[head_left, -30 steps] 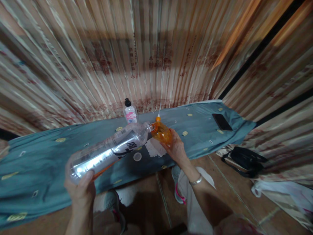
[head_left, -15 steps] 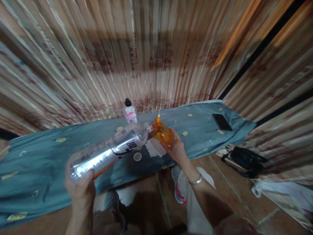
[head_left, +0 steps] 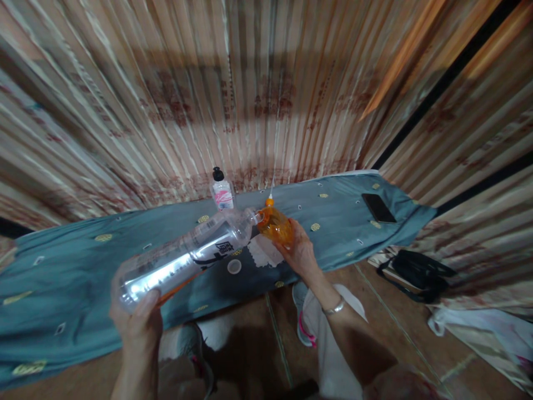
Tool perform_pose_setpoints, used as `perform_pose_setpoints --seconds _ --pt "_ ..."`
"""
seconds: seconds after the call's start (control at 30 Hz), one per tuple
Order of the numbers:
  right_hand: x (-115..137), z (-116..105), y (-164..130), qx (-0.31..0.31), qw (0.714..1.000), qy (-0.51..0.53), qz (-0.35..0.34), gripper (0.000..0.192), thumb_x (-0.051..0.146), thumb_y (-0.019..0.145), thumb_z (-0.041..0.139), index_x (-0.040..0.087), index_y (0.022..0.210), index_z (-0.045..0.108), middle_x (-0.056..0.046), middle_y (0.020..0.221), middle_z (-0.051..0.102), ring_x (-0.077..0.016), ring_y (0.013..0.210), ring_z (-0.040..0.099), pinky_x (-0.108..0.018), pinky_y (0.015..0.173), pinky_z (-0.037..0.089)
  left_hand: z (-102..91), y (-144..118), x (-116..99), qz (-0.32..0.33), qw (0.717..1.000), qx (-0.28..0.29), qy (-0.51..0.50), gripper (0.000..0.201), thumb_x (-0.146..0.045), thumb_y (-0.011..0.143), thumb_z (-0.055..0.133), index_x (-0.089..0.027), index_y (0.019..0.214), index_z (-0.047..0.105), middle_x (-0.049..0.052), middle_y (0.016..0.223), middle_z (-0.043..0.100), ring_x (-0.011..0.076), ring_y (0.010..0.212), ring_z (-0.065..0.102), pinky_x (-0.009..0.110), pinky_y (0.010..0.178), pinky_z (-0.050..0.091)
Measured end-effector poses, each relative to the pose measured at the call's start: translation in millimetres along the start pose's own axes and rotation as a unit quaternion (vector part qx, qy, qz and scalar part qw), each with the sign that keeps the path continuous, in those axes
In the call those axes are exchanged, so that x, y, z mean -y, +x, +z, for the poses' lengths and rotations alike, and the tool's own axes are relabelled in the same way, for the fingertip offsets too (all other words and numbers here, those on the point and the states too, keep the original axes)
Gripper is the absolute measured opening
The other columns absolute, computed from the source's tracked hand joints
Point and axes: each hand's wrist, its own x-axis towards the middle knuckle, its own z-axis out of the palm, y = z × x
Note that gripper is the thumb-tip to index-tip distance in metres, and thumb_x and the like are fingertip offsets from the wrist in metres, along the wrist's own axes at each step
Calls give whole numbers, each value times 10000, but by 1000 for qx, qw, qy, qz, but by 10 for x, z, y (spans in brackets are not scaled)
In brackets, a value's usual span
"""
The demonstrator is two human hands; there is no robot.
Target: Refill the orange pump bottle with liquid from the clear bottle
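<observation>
My left hand (head_left: 137,319) is closed around the base of a large clear plastic bottle (head_left: 183,256) with black print, tilted with its neck up to the right. A little orange shows along its lower side. In my right hand (head_left: 300,250) is a small amber bottle (head_left: 275,226), its mouth against the clear bottle's mouth. Behind the amber bottle, an orange cap with a white nozzle (head_left: 270,201) stands on the cloth. A white bottle cap (head_left: 234,266) and a crumpled white tissue (head_left: 265,251) lie below the bottles.
A squeeze bottle with a black cap and pink label (head_left: 223,193) stands at the back of the teal cloth (head_left: 83,278). To the right lies a black phone (head_left: 378,208). A black bag (head_left: 416,272) sits low at the right, and a patterned curtain (head_left: 266,100) hangs behind.
</observation>
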Motion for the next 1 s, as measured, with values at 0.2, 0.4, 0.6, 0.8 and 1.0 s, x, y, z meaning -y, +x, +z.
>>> perform_pose_setpoints --seconds 0.2,0.4,0.6,0.8,1.0 --pt "12 -25 18 9 1000 12 -1 773 362 854 734 149 1504 373 -219 1367 641 -348 1294 621 -561 1073 548 -21 7 25 5 1000 5 11 549 -472 493 827 -222 958 680 54 967 678 305 976 656 471 910 530" --pt "-9 -16 5 15 1000 5 10 795 390 841 746 148 1504 380 -215 1380 630 -347 1296 619 -555 1083 541 -7 17 12 -9 1000 -4 -26 535 -421 451 857 -225 915 677 33 967 677 277 951 650 454 953 490" --pt "-29 -7 -5 13 1000 -2 3 783 404 847 734 146 1498 385 -211 1381 631 -352 1288 624 -564 1068 553 9 7 -11 -6 999 1 -36 538 -414 441 865 -224 911 685 30 964 673 259 923 641 419 908 498" --pt "-30 7 -5 7 1000 2 1 784 395 848 738 145 1502 385 -212 1368 639 -340 1281 628 -544 1070 554 -7 3 18 6 1000 6 -25 533 -442 475 857 -223 927 681 35 989 667 259 937 642 401 877 506" --pt "-20 -8 6 0 1000 28 -1 792 398 855 725 198 1532 365 -182 1361 648 -342 1276 635 -554 1066 551 22 -1 -8 -16 998 -7 -56 558 -392 428 877 -216 920 681 24 951 676 238 924 639 363 866 492"
